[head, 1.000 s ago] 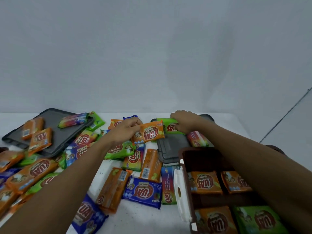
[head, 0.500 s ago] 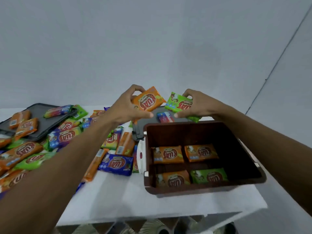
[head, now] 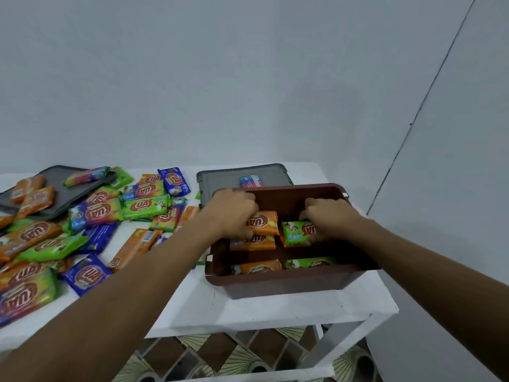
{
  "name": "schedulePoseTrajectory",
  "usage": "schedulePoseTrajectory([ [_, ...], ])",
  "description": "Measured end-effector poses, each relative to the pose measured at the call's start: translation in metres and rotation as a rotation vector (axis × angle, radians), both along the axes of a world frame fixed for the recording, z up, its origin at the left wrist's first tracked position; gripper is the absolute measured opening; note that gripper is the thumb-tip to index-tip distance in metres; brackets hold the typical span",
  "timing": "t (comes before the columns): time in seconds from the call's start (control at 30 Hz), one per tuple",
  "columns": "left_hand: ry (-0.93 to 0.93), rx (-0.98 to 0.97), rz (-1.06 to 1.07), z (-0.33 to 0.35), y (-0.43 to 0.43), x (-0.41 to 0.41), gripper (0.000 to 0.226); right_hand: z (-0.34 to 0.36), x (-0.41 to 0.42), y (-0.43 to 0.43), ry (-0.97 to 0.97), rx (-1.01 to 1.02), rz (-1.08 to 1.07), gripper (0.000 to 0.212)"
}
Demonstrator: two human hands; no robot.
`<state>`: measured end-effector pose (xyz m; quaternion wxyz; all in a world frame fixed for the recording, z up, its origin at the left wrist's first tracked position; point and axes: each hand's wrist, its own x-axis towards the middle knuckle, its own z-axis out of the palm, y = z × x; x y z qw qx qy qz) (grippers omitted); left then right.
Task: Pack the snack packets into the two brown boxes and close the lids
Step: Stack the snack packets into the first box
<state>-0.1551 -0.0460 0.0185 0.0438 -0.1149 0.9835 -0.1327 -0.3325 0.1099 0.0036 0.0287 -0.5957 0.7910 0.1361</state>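
An open brown box (head: pixel 289 282) stands on the right end of the white table. Both my hands are inside it. My left hand (head: pixel 234 213) grips an orange packet (head: pixel 264 223) over the back left packets. My right hand (head: pixel 327 216) grips a green packet (head: pixel 296 232) at the back right. Under the orange packet lies another orange one (head: pixel 253 241). Along the front wall lie an orange packet (head: pixel 259 266) and a green packet (head: pixel 311 261). Only one brown box is in view.
A grey lid (head: pixel 220 177) lies behind the box with a small packet (head: pixel 250 181) on it. A second grey lid (head: pixel 63 197) lies at the back left, partly covered. Several loose orange, green and blue packets (head: pixel 93 213) cover the table's left half. The table's right edge (head: pixel 385 299) is close to the box.
Both hands lifted an orange and a green packet off the table, carried them over the box and lowered them inside. My view turned right and down towards the box.
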Motion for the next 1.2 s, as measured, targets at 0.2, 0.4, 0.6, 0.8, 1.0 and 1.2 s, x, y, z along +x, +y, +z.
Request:
schedulePoseTrajectory([
  [0.2,-0.168,0.062,0.019,-0.010,-0.002,-0.003,0.054,-0.005,0.003,-0.001,-0.021,-0.017,-0.033,0.060],
  [0.4,-0.274,0.048,0.017,-0.015,-0.003,-0.009,0.064,-0.005,0.004,-0.001,-0.008,-0.008,-0.029,0.054],
  [0.6,-0.262,-0.016,0.059,-0.015,0.001,-0.009,0.051,-0.006,0.004,-0.003,0.065,-0.010,-0.016,0.050],
  [0.8,-0.058,0.212,-0.056,0.004,-0.016,0.001,0.026,0.021,0.008,-0.014,-0.091,-0.217,0.066,0.021],
  [1.0,0.314,0.299,-0.019,0.017,-0.083,0.034,0.007,0.048,0.007,-0.073,-0.250,-0.473,0.027,0.008],
  [1.2,0.183,0.365,0.306,-0.009,-0.163,0.079,0.024,0.029,0.001,-0.157,-0.375,-0.262,-0.054,0.017],
])
